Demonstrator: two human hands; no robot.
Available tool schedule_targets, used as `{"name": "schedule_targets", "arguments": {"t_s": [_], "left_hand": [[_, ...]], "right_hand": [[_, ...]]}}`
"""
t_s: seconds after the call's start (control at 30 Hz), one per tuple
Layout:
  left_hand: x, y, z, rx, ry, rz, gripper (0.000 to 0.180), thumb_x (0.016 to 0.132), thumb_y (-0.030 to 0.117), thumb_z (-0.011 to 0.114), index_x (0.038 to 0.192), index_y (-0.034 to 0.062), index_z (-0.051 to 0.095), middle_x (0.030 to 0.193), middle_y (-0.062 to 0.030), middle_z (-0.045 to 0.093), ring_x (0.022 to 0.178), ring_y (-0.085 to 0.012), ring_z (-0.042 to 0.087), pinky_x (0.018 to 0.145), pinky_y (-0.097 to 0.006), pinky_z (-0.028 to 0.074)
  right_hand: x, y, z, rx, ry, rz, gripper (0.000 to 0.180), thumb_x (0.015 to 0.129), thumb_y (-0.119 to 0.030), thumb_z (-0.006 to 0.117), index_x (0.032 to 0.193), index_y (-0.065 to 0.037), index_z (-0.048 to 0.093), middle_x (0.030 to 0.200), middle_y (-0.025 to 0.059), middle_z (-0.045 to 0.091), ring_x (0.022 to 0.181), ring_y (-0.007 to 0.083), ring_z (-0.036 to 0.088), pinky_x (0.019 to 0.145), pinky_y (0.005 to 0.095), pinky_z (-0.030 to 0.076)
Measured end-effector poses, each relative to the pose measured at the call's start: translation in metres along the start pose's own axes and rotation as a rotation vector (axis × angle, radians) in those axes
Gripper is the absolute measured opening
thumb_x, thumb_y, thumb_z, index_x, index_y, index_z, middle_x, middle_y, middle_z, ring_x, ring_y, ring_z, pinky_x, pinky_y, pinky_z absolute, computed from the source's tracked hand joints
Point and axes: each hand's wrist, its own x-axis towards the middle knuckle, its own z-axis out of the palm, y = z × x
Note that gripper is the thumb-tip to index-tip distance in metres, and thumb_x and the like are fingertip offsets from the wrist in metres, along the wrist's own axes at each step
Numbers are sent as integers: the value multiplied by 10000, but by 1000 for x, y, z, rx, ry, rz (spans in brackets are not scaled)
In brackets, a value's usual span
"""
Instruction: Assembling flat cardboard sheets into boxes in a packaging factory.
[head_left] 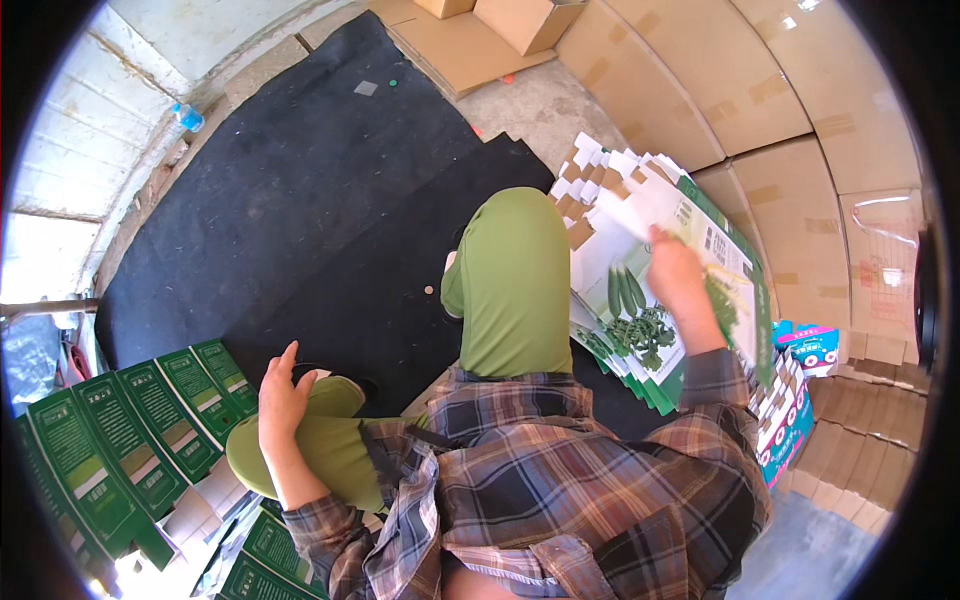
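Observation:
To the right of my knees lies a stack of flat printed carton sheets, white and green with vegetable pictures and notched ends. My right hand is closed on the edge of the top carton sheet. That sheet is partly smeared by motion, and the exact finger grip is hard to see. My left hand hangs over my left knee, fingers apart and nothing in it. Below and left of it, dark green printed cartons lie overlapping in a row.
Black matting covers the floor ahead. Large brown boxes form a wall on the right, with brown flattened cardboard below. More green cartons lie at lower left. A blue bottle stands by the white wall. Cardboard lies at the back.

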Motion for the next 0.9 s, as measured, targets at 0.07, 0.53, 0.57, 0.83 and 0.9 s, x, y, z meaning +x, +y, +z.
{"name": "schedule_targets", "arguments": {"t_s": [0.07,0.53,0.57,0.83,0.9], "left_hand": [[-1,1,-3,3,14,-4,561,795,139,695,1317,71,502,1037,-170,587,983,-343,580,841,-414,466],[3,-1,-17,-240,130,45,491,795,80,684,1266,41,553,975,-138,612,850,-229,605,784,-337,498],[6,-6,-18,-242,156,20,491,795,80,684,1266,41,553,975,-138,612,850,-229,605,784,-337,498],[18,-34,-54,-850,657,-103,581,974,318,497,1471,98,290,1391,-109,438,1154,-186,487,944,-334,411],[18,-47,-63,-1079,777,-83,607,975,395,465,1475,108,273,1422,-108,405,1208,-206,448,982,-371,372]], "right_hand": [[11,19,-34,-66,133,100,326,783,3,447,1077,-29,582,841,212,651,812,385,648,731,490,512],[55,-20,-188,346,738,-76,249,877,-13,481,1098,-77,576,970,187,630,897,354,618,759,405,470],[60,-28,-183,554,709,-173,255,893,-23,496,1128,-83,577,961,195,624,882,340,621,765,378,471],[125,-122,-129,1458,333,-740,382,899,20,539,1280,19,503,1190,84,599,1083,127,541,934,273,413],[136,-156,-118,1583,274,-781,355,893,26,541,1247,3,529,1141,67,613,1031,110,553,911,256,415]]}}
